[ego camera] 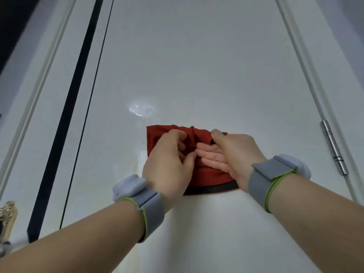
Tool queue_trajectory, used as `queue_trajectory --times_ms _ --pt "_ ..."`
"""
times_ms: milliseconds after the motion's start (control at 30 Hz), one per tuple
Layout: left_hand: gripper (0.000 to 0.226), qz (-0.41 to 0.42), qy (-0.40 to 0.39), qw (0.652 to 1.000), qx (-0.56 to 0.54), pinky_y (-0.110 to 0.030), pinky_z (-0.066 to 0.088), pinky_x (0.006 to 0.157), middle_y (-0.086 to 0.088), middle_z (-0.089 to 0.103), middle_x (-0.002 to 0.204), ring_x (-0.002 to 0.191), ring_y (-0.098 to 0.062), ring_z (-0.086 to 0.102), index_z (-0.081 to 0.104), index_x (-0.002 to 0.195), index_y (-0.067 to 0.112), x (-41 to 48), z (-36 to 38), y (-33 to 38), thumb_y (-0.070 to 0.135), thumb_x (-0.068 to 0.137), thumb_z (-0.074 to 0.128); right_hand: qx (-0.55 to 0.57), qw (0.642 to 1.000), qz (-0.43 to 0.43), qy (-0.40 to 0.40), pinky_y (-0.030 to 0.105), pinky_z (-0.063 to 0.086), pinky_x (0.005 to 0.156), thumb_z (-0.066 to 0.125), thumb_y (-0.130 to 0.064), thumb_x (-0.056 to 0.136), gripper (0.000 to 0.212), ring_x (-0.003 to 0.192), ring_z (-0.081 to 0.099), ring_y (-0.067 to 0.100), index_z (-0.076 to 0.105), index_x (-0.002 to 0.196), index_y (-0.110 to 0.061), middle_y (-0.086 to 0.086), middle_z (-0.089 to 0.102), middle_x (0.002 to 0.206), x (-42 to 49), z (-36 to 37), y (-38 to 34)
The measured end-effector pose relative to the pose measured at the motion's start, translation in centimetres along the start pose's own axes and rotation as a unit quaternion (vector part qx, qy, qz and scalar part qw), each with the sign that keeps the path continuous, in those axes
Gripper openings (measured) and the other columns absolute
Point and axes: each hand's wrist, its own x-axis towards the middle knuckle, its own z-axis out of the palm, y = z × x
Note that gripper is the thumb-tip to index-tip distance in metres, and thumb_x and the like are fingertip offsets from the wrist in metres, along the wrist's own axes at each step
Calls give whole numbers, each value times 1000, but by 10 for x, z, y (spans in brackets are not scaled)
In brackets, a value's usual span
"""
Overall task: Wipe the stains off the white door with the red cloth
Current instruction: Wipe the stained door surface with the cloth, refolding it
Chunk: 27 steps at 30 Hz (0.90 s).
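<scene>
The white door [197,66] fills the view, seen from below. A red cloth [208,178] with a dark hem is bunched flat against it at mid height. My left hand [169,164] grips the cloth's left part, fingers curled into its folds. My right hand [230,154] holds the right part, thumb hooked over the top edge and fingers lying across the front. A faint yellowish streak [137,160] runs down the door just left of the cloth. A shiny wet patch [140,110] glints above the cloth.
A black vertical strip [78,75] and a thin dark line run along the door's left side. A metal hinge [333,148] sits on the right frame. A gold handle [7,215] shows at the lower left edge. Both wrists wear grey bands.
</scene>
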Motion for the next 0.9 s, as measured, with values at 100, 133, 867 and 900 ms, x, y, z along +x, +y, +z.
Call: queue_trajectory --times_ms 100,133,867,900 --pt "35 149 11 978 146 -38 56 76 -3 60 113 96 -26 61 68 118 15 2 -1 -17 11 84 79 -16 1000 15 -6 29 62 76 47 -24 107 22 73 72 17 51 91 -9 9 73 80 3 2 -4" --pt "33 174 27 965 193 -42 57 76 -9 63 116 98 -32 62 69 117 11 2 3 -24 11 85 77 -18 1000 19 -8 30 62 73 47 -23 107 21 72 73 17 52 92 -9 9 73 77 5 2 -5" --pt "87 186 -42 952 241 -40 10 128 -9 16 172 159 -28 15 21 163 15 116 8 -52 56 89 0 -59 992 -105 34 31 64 59 40 -7 104 20 69 77 20 53 89 -4 13 75 80 71 46 -71" --pt "86 187 -38 952 240 -41 12 127 -9 18 171 159 -28 17 23 163 15 115 9 -52 55 90 1 -57 992 -108 36 30 63 57 42 -8 104 17 68 78 20 53 93 -4 13 75 79 72 44 -70"
